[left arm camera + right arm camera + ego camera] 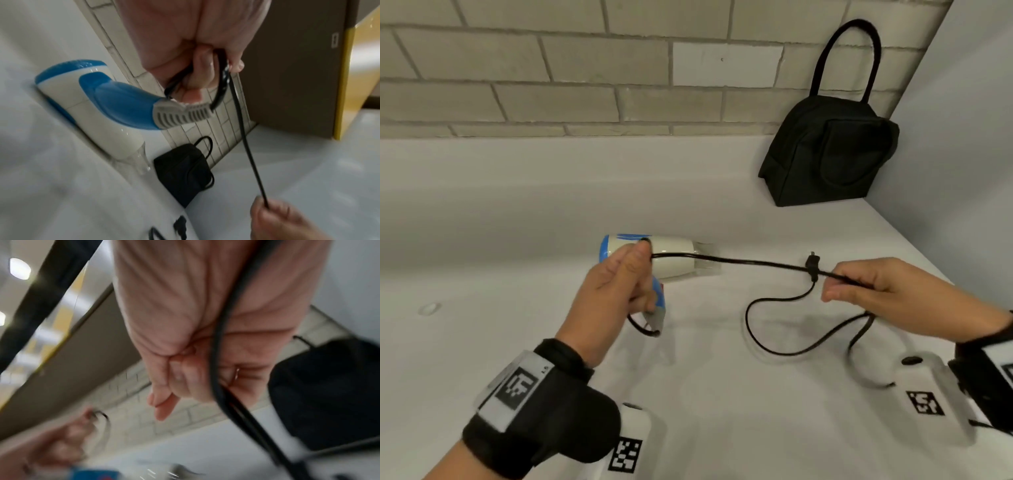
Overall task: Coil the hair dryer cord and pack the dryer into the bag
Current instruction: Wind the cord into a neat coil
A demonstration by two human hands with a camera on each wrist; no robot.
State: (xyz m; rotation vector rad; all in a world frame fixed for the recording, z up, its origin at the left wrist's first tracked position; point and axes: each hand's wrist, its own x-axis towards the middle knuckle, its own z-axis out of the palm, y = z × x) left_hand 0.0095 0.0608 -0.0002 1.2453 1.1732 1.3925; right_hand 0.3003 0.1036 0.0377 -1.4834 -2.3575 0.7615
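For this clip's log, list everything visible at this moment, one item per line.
hair dryer: one, cream and blue, held above the counter.
cord: one, black, stretched between both hands, slack looping onto the counter.
plug: one, black, near the right hand.
bag: one, black, standing in the far right corner.
counter: one, white.
tiled wall: one, beige, behind the counter.
left hand: grips the dryer handle and cord.
right hand: pinches the cord.
wrist cameras: two, white, marker-tagged.
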